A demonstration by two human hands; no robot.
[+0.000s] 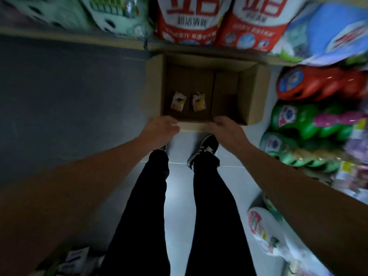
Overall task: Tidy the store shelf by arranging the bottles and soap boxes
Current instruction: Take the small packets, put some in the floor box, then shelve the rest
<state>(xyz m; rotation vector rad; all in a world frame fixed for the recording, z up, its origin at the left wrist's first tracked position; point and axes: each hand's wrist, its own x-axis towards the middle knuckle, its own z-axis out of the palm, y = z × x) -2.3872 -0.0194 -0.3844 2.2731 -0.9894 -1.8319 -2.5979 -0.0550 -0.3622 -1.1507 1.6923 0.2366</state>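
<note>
soap boxes (188,101), two small yellow-white ones, lie inside open carton (247,96).

Open cardboard box (249,96) on floor, top unobstructed; interior reachable from above. Two small yellow-white packets (188,101) lie at its near-left bottom; right half of bottom bare. Both hands (223,126) at the near rim. Red detergent bags (219,26) crowd the far side. Red and green bottles (310,108) line the right. Grey floor (69,96) left of box open.
</note>
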